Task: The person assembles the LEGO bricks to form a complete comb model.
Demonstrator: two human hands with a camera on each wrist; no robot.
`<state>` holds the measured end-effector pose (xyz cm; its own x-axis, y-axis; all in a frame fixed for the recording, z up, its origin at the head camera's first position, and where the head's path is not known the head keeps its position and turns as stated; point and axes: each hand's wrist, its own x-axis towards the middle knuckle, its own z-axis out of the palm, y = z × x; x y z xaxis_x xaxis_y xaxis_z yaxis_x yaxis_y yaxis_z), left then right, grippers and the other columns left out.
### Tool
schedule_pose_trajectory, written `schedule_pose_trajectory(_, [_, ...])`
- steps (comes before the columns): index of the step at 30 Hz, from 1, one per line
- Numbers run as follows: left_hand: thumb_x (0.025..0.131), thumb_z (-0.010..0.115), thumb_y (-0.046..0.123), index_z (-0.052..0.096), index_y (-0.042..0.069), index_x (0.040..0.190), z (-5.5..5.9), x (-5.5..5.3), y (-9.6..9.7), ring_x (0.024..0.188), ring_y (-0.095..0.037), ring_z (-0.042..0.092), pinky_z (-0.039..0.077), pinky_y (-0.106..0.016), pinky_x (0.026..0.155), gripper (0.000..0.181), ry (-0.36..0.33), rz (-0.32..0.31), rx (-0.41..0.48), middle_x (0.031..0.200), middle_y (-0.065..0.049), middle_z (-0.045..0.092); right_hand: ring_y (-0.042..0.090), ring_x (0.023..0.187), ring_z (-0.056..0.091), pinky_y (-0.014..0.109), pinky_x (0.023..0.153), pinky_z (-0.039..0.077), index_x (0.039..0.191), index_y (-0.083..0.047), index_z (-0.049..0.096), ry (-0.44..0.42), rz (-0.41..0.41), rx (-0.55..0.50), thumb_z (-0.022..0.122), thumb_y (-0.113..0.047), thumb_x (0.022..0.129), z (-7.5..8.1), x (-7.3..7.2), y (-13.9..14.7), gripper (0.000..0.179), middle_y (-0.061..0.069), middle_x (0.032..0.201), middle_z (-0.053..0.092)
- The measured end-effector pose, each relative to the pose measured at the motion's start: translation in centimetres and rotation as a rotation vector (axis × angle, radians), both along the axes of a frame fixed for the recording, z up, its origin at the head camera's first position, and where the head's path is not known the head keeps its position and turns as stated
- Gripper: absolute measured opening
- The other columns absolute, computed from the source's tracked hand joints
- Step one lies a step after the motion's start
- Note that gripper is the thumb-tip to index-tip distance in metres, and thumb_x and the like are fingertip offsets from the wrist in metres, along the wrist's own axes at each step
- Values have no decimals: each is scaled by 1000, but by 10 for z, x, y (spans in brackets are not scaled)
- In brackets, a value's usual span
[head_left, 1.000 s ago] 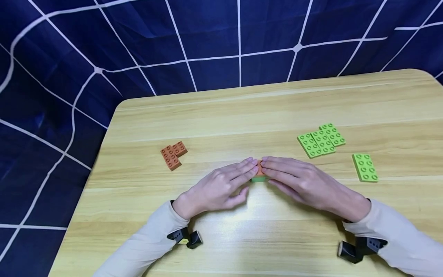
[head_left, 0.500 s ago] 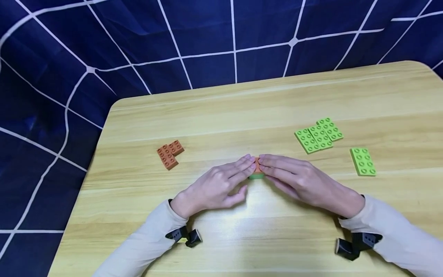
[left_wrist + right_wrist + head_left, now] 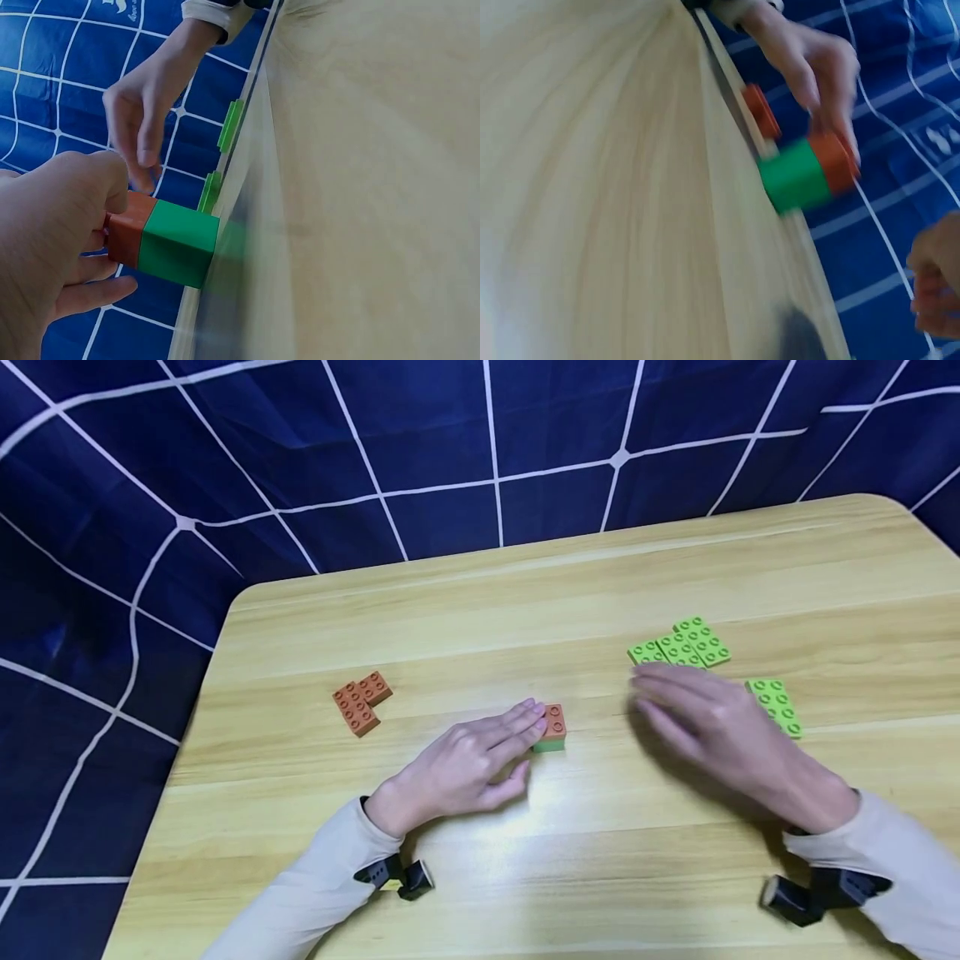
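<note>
An orange toy brick [image 3: 556, 720] sits on a taller green block [image 3: 550, 745] on the table; their sides appear flush in the left wrist view. My left hand [image 3: 468, 756] rests its fairly straight fingertips on the left part of the orange brick, with the thumb apart from it. To the right, my right hand [image 3: 712, 727] is in the air with loosely bent fingers and holds nothing. It is nearest to the light green bricks [image 3: 693, 642] and partly covers them from the head view. A separate light green brick [image 3: 777, 703] lies just beyond its knuckles.
Flat orange bricks [image 3: 360, 703] lie together at the left of the wooden table [image 3: 450, 635]. A dark blue cloth with white lines [image 3: 435, 443] hangs behind the table and on its left side. Small black cameras [image 3: 414, 878] are strapped at both wrists.
My right hand has left the orange brick and moved right, toward the light green bricks. My left hand stays on the stack. The head view has shifted slightly.
</note>
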<state>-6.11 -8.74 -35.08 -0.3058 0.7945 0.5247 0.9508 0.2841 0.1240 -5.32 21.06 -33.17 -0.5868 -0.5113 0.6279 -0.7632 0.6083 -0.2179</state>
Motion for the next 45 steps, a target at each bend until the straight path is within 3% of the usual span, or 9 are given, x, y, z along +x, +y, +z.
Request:
schedule_pose_trajectory(2, [82,68,13,62,-8,119,0,0,0,121,-32,56,41,-29,106,44,-7,2,1,125,-24,59,40,94,66,23,100,46,104,6,70,-31,-130,2,49,-37,99,2,2,17,48,23,108,68])
schedule_pose_trajectory(5, [82,68,14,62,-7,121,1,2,0,121,-32,56,41,-29,106,44,-12,21,-15,127,-23,58,44,92,65,46,82,56,106,7,68,-99,-321,35,64,-22,90,1,9,36,34,25,106,67])
schedule_pose_trajectory(8, [82,69,15,61,-7,122,1,4,-1,122,-32,55,42,-29,104,46,-19,42,-34,129,-24,57,49,93,61,62,69,52,110,10,63,-195,-486,98,71,-8,79,-1,16,48,36,30,110,63])
schedule_pose_trajectory(14, [83,69,17,60,-7,124,0,7,0,125,-32,52,40,-30,107,49,-9,60,-55,132,-24,55,59,88,53,71,58,45,120,18,51,-343,-671,187,69,-13,82,-7,31,61,52,41,110,53])
schedule_pose_trajectory(18, [83,69,19,60,-6,125,1,8,1,127,-32,51,36,-33,111,50,35,67,-79,131,-22,56,60,79,53,69,48,43,122,19,47,-379,-687,206,69,-9,82,-10,40,65,54,43,103,51])
schedule_pose_trajectory(21, [83,69,21,59,-6,125,1,8,1,128,-32,50,36,-35,112,51,54,72,-96,131,-21,56,56,68,54,64,41,41,117,18,49,-352,-680,205,69,-5,80,-11,43,67,48,40,94,53])
schedule_pose_trajectory(31, [84,67,24,55,-6,131,6,8,0,131,-30,47,36,-38,113,57,126,38,-149,137,-20,53,50,58,54,58,36,38,110,17,52,-306,-636,212,65,7,71,-14,42,72,42,37,82,58])
schedule_pose_trajectory(37, [86,65,26,53,-5,133,5,10,1,133,-29,44,34,-37,114,57,134,32,-198,139,-20,50,54,70,56,65,48,43,111,16,55,-280,-586,201,66,11,67,-16,40,77,46,39,90,59])
schedule_pose_trajectory(45, [85,65,24,53,-6,133,4,10,2,133,-31,45,32,-38,115,58,131,36,-174,139,-22,50,54,92,55,66,71,47,113,16,57,-259,-509,155,68,13,66,-18,40,76,49,38,103,60])
